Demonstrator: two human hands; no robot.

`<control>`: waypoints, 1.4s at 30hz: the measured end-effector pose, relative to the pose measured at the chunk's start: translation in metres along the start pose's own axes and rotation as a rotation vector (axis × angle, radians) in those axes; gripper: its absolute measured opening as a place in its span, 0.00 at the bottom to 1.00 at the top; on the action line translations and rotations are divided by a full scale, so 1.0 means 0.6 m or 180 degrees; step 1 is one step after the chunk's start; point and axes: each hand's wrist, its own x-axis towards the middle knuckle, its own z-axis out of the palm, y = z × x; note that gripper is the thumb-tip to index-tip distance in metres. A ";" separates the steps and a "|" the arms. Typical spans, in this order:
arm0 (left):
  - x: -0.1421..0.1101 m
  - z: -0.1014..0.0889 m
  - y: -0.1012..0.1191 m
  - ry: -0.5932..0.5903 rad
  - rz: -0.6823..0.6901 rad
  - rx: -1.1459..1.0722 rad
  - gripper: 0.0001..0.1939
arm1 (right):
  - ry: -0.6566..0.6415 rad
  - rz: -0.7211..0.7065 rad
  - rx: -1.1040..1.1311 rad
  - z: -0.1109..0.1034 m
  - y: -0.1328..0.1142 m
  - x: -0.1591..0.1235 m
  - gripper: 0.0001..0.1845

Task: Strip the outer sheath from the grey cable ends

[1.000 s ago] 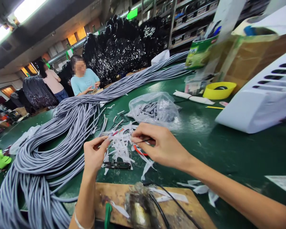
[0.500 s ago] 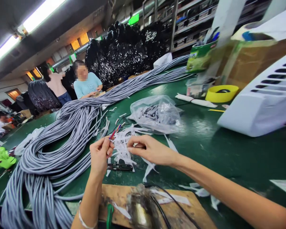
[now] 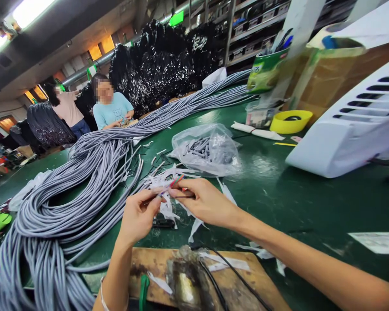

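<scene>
Bag of gray pieces, wires in fingers

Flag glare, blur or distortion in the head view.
Head view: tube lights blown out, upper left; glare patches on table and bag; scene tilted; right forearm looks stretched toward the corner; coloured wires soft, hard to separate.

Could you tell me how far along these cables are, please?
Some trimming looks done: white scraps lie on the green bench. The left hand pinches coloured wires, and the right hand holds a thin dark strand beside them. Many grey cables lie alongside; how many remain unworked, I cannot tell.
</scene>
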 end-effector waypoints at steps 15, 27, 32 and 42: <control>0.038 -0.014 -0.049 0.1499 0.0105 0.0629 0.13 | -0.1244 0.0302 -0.2021 -0.006 -0.011 -0.019 0.09; 0.027 -0.002 -0.029 0.1050 -0.0280 0.0864 0.14 | -0.1672 -0.0771 -0.2494 0.094 0.022 -0.026 0.09; 0.023 -0.002 -0.021 0.1091 -0.0310 0.0541 0.12 | -0.1428 -0.0650 -0.2741 0.092 0.022 -0.031 0.11; 0.017 -0.008 -0.016 0.0845 -0.0366 -0.0388 0.13 | 0.0518 0.0262 -0.2094 0.038 0.027 -0.014 0.15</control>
